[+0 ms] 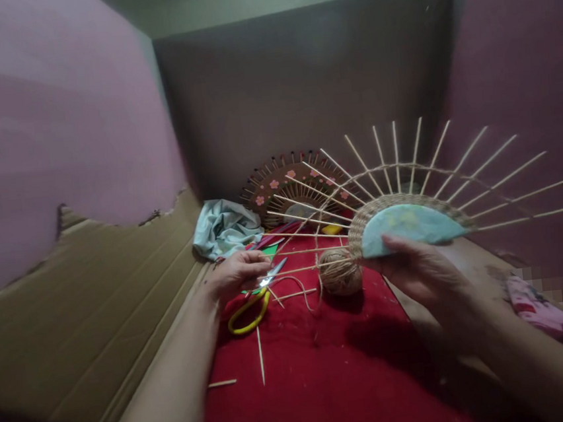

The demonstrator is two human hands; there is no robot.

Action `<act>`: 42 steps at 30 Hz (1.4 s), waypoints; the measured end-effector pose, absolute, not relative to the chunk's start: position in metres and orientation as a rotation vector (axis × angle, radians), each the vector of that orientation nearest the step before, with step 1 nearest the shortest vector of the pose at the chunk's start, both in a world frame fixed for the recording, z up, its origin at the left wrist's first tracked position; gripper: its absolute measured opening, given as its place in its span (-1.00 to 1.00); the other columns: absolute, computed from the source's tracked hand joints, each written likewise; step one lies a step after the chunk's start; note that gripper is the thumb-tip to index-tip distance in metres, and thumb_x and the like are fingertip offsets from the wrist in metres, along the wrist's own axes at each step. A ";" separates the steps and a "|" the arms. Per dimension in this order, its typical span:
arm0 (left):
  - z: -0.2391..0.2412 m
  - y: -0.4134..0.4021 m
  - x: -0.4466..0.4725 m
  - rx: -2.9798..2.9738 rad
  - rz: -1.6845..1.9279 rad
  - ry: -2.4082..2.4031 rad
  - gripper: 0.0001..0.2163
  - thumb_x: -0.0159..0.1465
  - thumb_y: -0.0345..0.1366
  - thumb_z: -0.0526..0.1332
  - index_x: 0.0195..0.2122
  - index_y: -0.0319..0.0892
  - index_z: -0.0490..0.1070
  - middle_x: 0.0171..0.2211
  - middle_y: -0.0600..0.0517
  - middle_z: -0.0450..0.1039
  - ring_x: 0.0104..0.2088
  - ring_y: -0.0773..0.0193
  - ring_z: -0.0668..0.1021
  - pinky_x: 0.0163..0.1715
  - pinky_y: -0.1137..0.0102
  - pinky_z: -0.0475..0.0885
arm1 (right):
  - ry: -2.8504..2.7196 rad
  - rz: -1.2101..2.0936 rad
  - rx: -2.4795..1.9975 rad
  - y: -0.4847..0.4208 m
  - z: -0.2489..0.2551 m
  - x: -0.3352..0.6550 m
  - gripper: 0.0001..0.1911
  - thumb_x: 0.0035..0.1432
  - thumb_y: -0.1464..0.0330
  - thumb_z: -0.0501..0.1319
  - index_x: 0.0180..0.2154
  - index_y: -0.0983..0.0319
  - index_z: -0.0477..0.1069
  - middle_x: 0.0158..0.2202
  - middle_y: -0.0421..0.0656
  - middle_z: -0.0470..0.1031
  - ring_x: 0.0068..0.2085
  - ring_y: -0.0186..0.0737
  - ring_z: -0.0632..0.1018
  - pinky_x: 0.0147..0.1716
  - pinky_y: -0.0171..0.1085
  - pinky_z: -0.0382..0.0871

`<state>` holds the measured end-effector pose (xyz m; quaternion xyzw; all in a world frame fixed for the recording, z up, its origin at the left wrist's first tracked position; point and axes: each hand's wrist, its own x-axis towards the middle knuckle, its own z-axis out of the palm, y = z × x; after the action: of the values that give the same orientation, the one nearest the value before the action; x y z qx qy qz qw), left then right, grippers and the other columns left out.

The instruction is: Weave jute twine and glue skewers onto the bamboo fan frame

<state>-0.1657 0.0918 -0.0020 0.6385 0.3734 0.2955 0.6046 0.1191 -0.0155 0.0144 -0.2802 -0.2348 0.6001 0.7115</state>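
Note:
A half-round fan frame (pixel 411 224) has a pale blue centre, a woven twine rim and several thin sticks radiating outward. Twine runs across the sticks in an arc partway along them. My right hand (pixel 424 273) grips the base, thumb on the blue face and fingers behind it. On the left, my left hand (pixel 242 272) is closed in a pinch at the outer ends of the lowest sticks; its fingertips partly hide what lies between them. Below the fan, a ball of twine (pixel 340 273) sits on the red cloth, with a loose strand curling from it.
Yellow-handled scissors (pixel 249 313) lie beside my left hand, near loose sticks (pixel 261 355) on the red cloth (pixel 309 394). Behind stand a brown fan with pink flowers (pixel 274 185) and a crumpled pale cloth (pixel 226 228). Cardboard (pixel 98 321) lines the left side; pink fabric (pixel 555 317) lies right.

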 end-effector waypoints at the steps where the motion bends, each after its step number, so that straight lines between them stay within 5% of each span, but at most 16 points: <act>1: -0.003 0.090 -0.163 1.480 0.678 0.851 -0.79 0.00 -0.26 0.32 -0.50 -0.27 0.32 -0.65 0.17 0.18 -0.71 0.56 0.16 -0.72 0.56 -0.04 | -0.492 1.354 -0.616 -0.016 0.014 0.119 -0.82 -0.10 0.57 0.26 -0.43 0.23 0.35 -0.43 -0.22 0.45 -0.36 -0.27 0.50 -0.24 -0.08 0.51; 15: 0.007 0.053 -0.118 1.846 0.208 0.656 -0.93 -0.03 -0.37 0.27 -0.48 -0.21 0.50 -0.58 0.10 0.38 -0.51 0.36 0.38 -0.47 0.46 0.24 | -0.334 1.453 -0.491 -0.020 0.011 0.104 -0.67 -0.22 0.65 0.26 -0.37 0.21 0.33 -0.45 -0.24 0.47 -0.37 -0.24 0.53 -0.30 -0.11 0.52; 24: 0.012 0.054 -0.123 1.798 0.598 0.715 -0.87 -0.02 -0.34 0.32 -0.40 -0.17 0.54 -0.29 -0.01 0.48 -0.29 0.28 0.46 -0.29 0.41 0.33 | -0.416 1.469 -0.461 -0.012 -0.003 0.116 -0.76 -0.16 0.61 0.27 -0.43 0.23 0.34 -0.40 -0.19 0.49 -0.34 -0.20 0.53 -0.25 -0.02 0.48; 31: 0.002 0.051 -0.114 1.367 0.669 0.645 -0.71 0.01 -0.39 0.31 -0.19 -0.19 0.43 -0.34 -0.02 0.51 -0.72 0.57 0.32 -0.76 0.60 0.14 | -0.339 1.467 -0.500 -0.009 -0.003 0.119 -0.76 -0.15 0.62 0.26 -0.43 0.23 0.32 -0.48 -0.27 0.43 -0.36 -0.29 0.50 -0.23 -0.10 0.48; 34: 0.001 0.046 -0.106 1.280 0.616 0.532 -0.67 0.04 -0.39 0.29 -0.14 -0.20 0.36 -0.33 -0.07 0.52 -0.68 0.46 0.43 -0.79 0.60 0.22 | -0.294 1.444 -0.510 -0.011 0.001 0.117 -0.72 -0.14 0.65 0.23 -0.36 0.23 0.33 -0.46 -0.25 0.44 -0.39 -0.30 0.50 -0.21 -0.08 0.48; 37: -0.001 0.044 -0.101 1.269 0.618 0.522 -0.75 0.07 -0.37 0.27 -0.21 -0.24 0.34 -0.54 0.00 0.49 -0.69 0.39 0.46 -0.77 0.57 0.31 | -0.278 1.424 -0.528 -0.013 0.003 0.117 -0.68 -0.12 0.64 0.22 -0.30 0.21 0.33 -0.47 -0.24 0.43 -0.41 -0.26 0.50 -0.22 -0.04 0.48; 42: -0.009 0.045 -0.095 1.245 0.641 0.550 -0.83 0.13 -0.32 0.23 -0.26 -0.22 0.31 -0.64 0.07 0.43 -0.78 0.45 0.38 -0.83 0.62 0.21 | -0.289 1.400 -0.535 -0.012 0.000 0.119 -0.63 -0.08 0.62 0.20 -0.20 0.18 0.30 -0.40 -0.23 0.46 -0.35 -0.24 0.52 -0.18 -0.06 0.47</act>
<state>-0.0946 0.0449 -0.0086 0.5655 0.2497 0.2911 0.7301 0.1190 -0.0116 0.0005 -0.2424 -0.1310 0.6338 0.7227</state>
